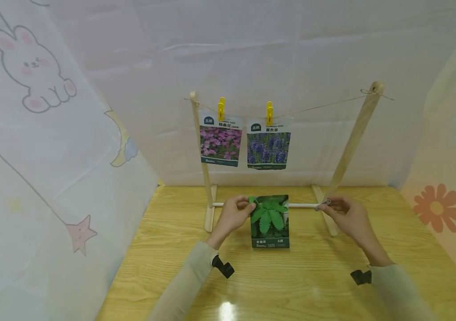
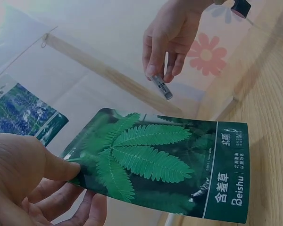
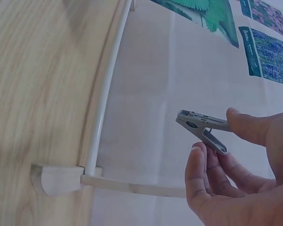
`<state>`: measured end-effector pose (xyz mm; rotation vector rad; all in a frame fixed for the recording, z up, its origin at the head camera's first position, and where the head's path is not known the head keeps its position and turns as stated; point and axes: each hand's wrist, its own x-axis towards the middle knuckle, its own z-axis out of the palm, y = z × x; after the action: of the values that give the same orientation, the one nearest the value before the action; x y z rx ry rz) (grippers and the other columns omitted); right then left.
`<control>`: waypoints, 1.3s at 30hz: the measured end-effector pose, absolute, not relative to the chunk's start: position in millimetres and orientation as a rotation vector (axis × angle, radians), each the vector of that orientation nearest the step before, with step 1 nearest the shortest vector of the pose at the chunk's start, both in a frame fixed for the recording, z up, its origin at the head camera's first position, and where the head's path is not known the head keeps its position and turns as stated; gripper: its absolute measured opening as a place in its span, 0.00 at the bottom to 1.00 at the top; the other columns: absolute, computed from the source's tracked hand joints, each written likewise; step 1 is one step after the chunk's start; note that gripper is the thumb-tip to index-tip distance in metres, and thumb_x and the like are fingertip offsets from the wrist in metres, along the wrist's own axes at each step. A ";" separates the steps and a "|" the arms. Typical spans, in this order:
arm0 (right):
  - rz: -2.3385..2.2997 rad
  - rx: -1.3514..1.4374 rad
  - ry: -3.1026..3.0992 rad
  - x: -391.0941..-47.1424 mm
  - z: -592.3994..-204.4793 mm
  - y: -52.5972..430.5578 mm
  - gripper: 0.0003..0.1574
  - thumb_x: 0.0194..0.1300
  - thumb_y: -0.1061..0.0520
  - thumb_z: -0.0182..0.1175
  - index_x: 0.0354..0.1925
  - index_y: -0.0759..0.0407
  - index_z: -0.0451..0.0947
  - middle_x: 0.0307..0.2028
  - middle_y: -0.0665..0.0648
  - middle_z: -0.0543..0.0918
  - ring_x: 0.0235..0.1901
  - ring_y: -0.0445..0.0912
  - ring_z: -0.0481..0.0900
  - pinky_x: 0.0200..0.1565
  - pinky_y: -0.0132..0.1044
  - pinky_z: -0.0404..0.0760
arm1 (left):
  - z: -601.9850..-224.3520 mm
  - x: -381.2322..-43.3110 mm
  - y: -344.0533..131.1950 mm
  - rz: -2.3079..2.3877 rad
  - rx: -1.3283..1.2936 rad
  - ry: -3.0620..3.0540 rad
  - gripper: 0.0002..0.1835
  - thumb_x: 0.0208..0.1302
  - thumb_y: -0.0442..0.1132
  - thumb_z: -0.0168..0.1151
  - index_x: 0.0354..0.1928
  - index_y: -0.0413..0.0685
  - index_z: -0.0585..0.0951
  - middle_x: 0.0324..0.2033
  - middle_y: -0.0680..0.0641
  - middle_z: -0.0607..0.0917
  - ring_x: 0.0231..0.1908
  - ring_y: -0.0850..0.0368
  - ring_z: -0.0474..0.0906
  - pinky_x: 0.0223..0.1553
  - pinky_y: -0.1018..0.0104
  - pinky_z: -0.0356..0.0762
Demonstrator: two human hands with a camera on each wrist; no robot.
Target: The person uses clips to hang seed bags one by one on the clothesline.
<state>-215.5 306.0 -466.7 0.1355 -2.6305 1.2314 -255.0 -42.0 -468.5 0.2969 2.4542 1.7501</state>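
Note:
My left hand [image 1: 233,216] pinches the upper left corner of a green seed packet [image 1: 269,223] with a fern-like leaf printed on it. The packet faces me, low in front of the rack's white crossbar. A grey clothespin [image 3: 203,127] sits between the thumb and fingers of my right hand [image 1: 348,218], to the right of the packet. Above, a pink-flower seed packet [image 1: 220,145] and a purple-flower seed packet [image 1: 269,149] hang from a string [image 1: 316,108], each under a yellow clothespin [image 1: 269,113].
The string runs between a left wooden post [image 1: 205,178] and a right wooden post [image 1: 352,138], joined low down by a white rod [image 1: 301,205]. The rack stands at the back of a wooden table [image 1: 292,285]. Pale printed curtains [image 1: 91,142] enclose the sides and back.

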 end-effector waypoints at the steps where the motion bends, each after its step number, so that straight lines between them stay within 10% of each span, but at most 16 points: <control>1: 1.233 0.138 -2.632 -216.0 -464.9 306.9 0.29 0.69 0.45 0.65 0.58 0.64 0.77 0.49 0.65 0.84 0.40 0.31 0.80 0.39 0.21 0.79 | -467.6 -254.9 -41.5 1.744 0.301 2.464 0.17 0.70 0.45 0.64 0.56 0.47 0.82 0.49 0.46 0.87 0.48 0.53 0.85 0.46 0.58 0.85; 39: 1.124 0.213 -2.547 -213.8 -383.9 313.1 0.27 0.71 0.47 0.63 0.62 0.56 0.78 0.53 0.64 0.83 0.40 0.18 0.73 0.38 0.12 0.73 | -426.4 -259.5 -13.4 1.741 0.611 2.471 0.17 0.73 0.43 0.60 0.60 0.47 0.80 0.49 0.46 0.85 0.42 0.55 0.85 0.38 0.67 0.85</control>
<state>-213.8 313.1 -383.9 0.2131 -2.5470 1.1241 -259.5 -13.4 -426.4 0.6106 2.4708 1.7412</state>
